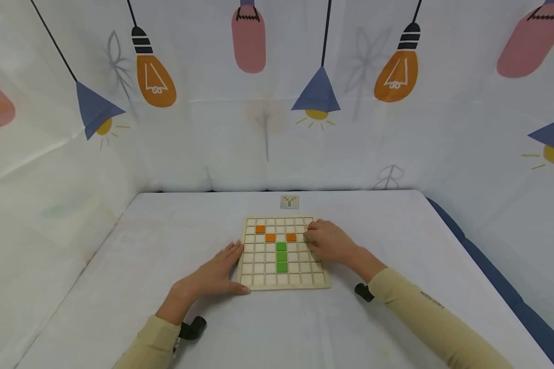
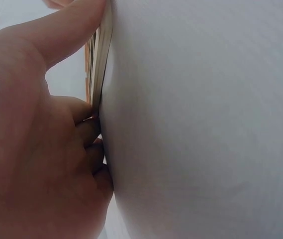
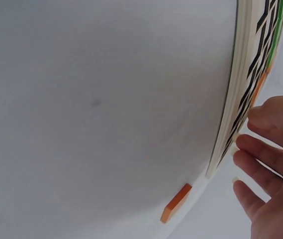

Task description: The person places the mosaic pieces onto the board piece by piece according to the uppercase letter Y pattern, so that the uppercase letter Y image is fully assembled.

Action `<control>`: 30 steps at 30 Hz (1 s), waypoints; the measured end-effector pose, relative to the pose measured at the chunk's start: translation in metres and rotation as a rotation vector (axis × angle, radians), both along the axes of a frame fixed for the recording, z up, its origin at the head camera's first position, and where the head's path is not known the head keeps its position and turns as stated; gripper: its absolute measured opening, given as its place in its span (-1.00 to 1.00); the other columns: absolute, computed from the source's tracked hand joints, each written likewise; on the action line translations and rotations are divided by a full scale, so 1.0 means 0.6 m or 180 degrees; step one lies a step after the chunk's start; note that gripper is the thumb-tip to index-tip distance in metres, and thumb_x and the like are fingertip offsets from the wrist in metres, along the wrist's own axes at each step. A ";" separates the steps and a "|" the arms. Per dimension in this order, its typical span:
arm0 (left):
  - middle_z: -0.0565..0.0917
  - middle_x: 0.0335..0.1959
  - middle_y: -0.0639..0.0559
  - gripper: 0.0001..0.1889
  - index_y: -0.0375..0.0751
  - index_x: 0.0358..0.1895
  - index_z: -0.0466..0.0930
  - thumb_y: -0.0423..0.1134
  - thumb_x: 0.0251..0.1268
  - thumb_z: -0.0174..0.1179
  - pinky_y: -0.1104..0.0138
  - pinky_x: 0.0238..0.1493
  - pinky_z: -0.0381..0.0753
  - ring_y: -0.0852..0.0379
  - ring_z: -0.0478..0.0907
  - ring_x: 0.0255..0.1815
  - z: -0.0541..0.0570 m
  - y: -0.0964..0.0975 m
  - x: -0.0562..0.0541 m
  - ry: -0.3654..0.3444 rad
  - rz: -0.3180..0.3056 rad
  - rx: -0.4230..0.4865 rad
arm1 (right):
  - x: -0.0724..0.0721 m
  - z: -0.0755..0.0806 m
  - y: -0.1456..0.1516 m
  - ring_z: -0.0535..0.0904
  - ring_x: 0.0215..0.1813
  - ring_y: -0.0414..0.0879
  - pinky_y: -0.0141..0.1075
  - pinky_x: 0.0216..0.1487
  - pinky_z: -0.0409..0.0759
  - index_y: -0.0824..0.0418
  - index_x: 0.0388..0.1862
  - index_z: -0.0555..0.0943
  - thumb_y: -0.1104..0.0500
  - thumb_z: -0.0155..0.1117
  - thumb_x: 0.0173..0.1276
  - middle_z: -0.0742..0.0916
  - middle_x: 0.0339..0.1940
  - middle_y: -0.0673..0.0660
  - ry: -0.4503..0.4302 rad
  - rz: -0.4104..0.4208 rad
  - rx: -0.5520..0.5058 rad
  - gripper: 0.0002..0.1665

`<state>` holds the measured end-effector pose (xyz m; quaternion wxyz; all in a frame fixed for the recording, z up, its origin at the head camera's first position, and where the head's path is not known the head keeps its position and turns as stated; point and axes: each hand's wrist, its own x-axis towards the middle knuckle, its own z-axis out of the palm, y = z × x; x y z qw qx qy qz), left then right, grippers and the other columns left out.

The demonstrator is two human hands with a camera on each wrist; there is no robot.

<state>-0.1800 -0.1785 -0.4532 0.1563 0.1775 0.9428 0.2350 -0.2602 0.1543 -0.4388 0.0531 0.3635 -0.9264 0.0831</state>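
Observation:
A square wooden grid board [image 1: 283, 288] lies on the table with pale cells. Orange tiles [image 1: 260, 229] and green tiles [image 1: 281, 256] fill several cells, the green ones in a column. My left hand [image 1: 217, 271] braces the board's near left corner, its fingers along the left side and the thumb at the front edge. At the right side, the fingertips of my right hand [image 1: 330, 241] rest over the board's far right cells, hiding some of them. The right wrist view shows those fingers spread and no tile between them. A loose orange tile [image 3: 176, 203] lies on the table just off the board.
A small patterned card [image 1: 290, 201] lies behind the board near the back of the white table [image 1: 189, 225]. A printed curtain [image 1: 277, 128] hangs around the table on the back and sides. Each wrist wears a black camera [image 1: 194, 328].

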 end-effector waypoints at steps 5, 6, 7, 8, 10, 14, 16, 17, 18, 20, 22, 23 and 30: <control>-0.07 0.66 -0.10 0.21 -0.21 0.62 -0.12 0.27 0.05 0.40 -0.10 0.60 0.02 -0.16 -0.19 0.68 0.001 -0.005 0.004 0.0002 -0.0015 0.0005 | 0.004 -0.005 0.009 0.54 -0.15 -0.08 -0.14 0.01 0.56 0.14 -0.10 0.76 0.21 0.29 0.36 0.71 -0.19 0.02 -0.0002 -0.0126 0.0100 -0.81; -0.08 0.66 -0.10 0.20 -0.20 0.62 -0.12 0.27 0.05 0.40 -0.10 0.60 0.02 -0.16 -0.20 0.68 0.001 -0.005 0.004 0.0002 -0.0018 0.0003 | 0.004 -0.004 0.011 0.54 -0.13 -0.07 -0.12 0.02 0.56 0.15 -0.08 0.76 0.21 0.28 0.36 0.71 -0.19 0.03 0.0007 -0.0152 0.0116 -0.79; -0.08 0.66 -0.10 0.20 -0.21 0.62 -0.12 0.27 0.06 0.39 -0.10 0.60 0.02 -0.16 -0.20 0.68 0.002 -0.005 0.004 0.0008 -0.0022 0.0011 | 0.004 -0.004 0.014 0.55 -0.12 -0.06 -0.11 0.02 0.57 0.17 -0.06 0.75 0.22 0.28 0.36 0.72 -0.18 0.04 0.0051 -0.0164 0.0123 -0.78; -0.08 0.66 -0.09 0.20 -0.19 0.62 -0.12 0.28 0.06 0.39 -0.10 0.61 0.01 -0.15 -0.20 0.68 0.002 -0.005 0.004 0.0013 -0.0018 0.0008 | 0.004 -0.004 0.017 0.57 -0.11 -0.05 -0.10 0.03 0.58 0.19 -0.06 0.75 0.22 0.28 0.36 0.72 -0.18 0.05 0.0079 -0.0176 0.0116 -0.78; -0.08 0.66 -0.09 0.20 -0.19 0.62 -0.13 0.29 0.06 0.38 -0.08 0.61 0.00 -0.14 -0.20 0.68 0.002 -0.005 0.002 0.0032 -0.0033 -0.0008 | 0.004 -0.002 0.025 0.59 -0.08 -0.04 -0.11 0.05 0.59 0.19 -0.06 0.76 0.24 0.26 0.37 0.74 -0.16 0.05 0.0139 -0.0192 0.0114 -0.77; -0.06 0.65 -0.14 0.21 -0.24 0.61 -0.12 0.30 0.06 0.38 -0.11 0.61 -0.01 -0.19 -0.18 0.67 0.001 -0.006 0.000 0.0079 -0.0062 0.0022 | 0.005 -0.002 0.042 0.60 -0.06 -0.03 -0.12 0.06 0.61 0.17 -0.09 0.76 0.24 0.27 0.36 0.75 -0.15 0.06 0.0236 -0.0224 0.0151 -0.79; -0.06 0.65 -0.15 0.22 -0.24 0.61 -0.12 0.30 0.05 0.38 -0.12 0.60 0.00 -0.19 -0.18 0.67 0.001 -0.006 0.000 0.0071 -0.0058 0.0033 | 0.008 -0.002 0.051 0.60 -0.06 -0.03 -0.12 0.05 0.61 0.17 -0.08 0.76 0.25 0.28 0.34 0.75 -0.15 0.07 0.0214 -0.0263 0.0149 -0.79; -0.06 0.65 -0.15 0.22 -0.24 0.61 -0.12 0.30 0.04 0.39 -0.12 0.60 0.00 -0.19 -0.18 0.67 0.001 -0.006 0.000 0.0065 -0.0053 0.0035 | 0.009 -0.002 0.055 0.60 -0.06 -0.02 -0.11 0.04 0.62 0.18 -0.08 0.75 0.26 0.29 0.34 0.74 -0.15 0.07 0.0190 -0.0288 0.0143 -0.78; -0.06 0.65 -0.15 0.22 -0.24 0.61 -0.12 0.30 0.04 0.39 -0.13 0.60 0.00 -0.20 -0.18 0.67 0.001 -0.006 0.000 0.0059 -0.0051 0.0046 | 0.010 -0.002 0.059 0.60 -0.06 -0.02 -0.11 0.04 0.62 0.20 -0.07 0.75 0.26 0.29 0.33 0.74 -0.15 0.08 0.0171 -0.0310 0.0130 -0.77; -0.07 0.66 -0.15 0.22 -0.23 0.61 -0.13 0.31 0.05 0.38 -0.13 0.60 -0.01 -0.19 -0.19 0.67 0.002 -0.006 0.001 0.0056 -0.0054 0.0051 | 0.012 -0.001 0.066 0.60 -0.07 -0.02 -0.12 0.03 0.63 0.20 -0.06 0.75 0.28 0.29 0.33 0.74 -0.15 0.08 0.0114 -0.0375 0.0104 -0.77; -0.07 0.66 -0.14 0.22 -0.23 0.61 -0.13 0.31 0.05 0.37 -0.11 0.61 -0.01 -0.19 -0.20 0.67 0.003 -0.005 0.002 0.0055 -0.0058 0.0041 | 0.013 -0.001 0.072 0.60 -0.08 -0.01 -0.11 0.02 0.63 0.21 -0.07 0.75 0.30 0.28 0.34 0.74 -0.16 0.09 0.0068 -0.0421 0.0078 -0.77; -0.07 0.66 -0.14 0.21 -0.23 0.61 -0.13 0.31 0.06 0.37 -0.11 0.61 -0.02 -0.19 -0.20 0.67 0.003 -0.004 0.002 0.0056 -0.0060 0.0040 | 0.012 -0.002 0.074 0.60 -0.09 -0.02 -0.11 0.01 0.63 0.20 -0.07 0.75 0.30 0.28 0.33 0.74 -0.16 0.08 0.0068 -0.0440 0.0079 -0.77; -0.06 0.65 -0.15 0.21 -0.24 0.61 -0.12 0.29 0.06 0.38 -0.12 0.60 0.00 -0.20 -0.18 0.67 0.004 -0.001 0.001 0.0058 -0.0044 0.0067 | 0.008 -0.008 0.089 0.59 -0.12 -0.02 -0.12 -0.03 0.63 0.23 -0.11 0.76 0.30 0.30 0.33 0.73 -0.20 0.09 0.0175 -0.0446 0.0000 -0.80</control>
